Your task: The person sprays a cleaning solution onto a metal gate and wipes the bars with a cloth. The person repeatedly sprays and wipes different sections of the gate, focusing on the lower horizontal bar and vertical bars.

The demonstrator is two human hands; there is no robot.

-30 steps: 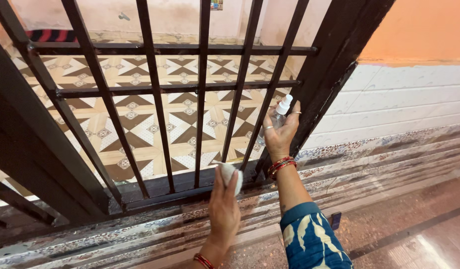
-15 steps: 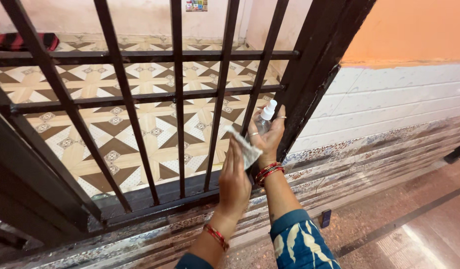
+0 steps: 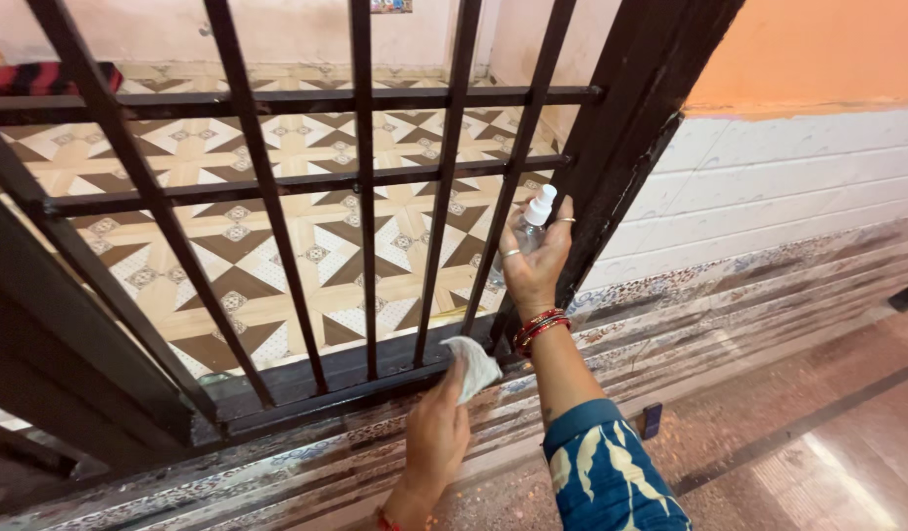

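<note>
Now | left hand (image 3: 436,433) fingers pinch one cloth (image 3: 473,365) | right hand (image 3: 535,264) fingers grip one spray bottle (image 3: 533,222)

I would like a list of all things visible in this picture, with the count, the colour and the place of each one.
metal gate: one, dark brown bars, across the left and middle.
patterned floor tiles: many, beige, brown and white, behind the gate.
wall: one, orange above, white tiles below, at right.
small dark object: one, on the reddish floor near the step.
spray bottle: one, clear with white top, in the right hand.
cloth: one, white, at the gate's bottom bar.
right hand: one, holds the spray bottle.
left hand: one, holds the cloth.
</note>
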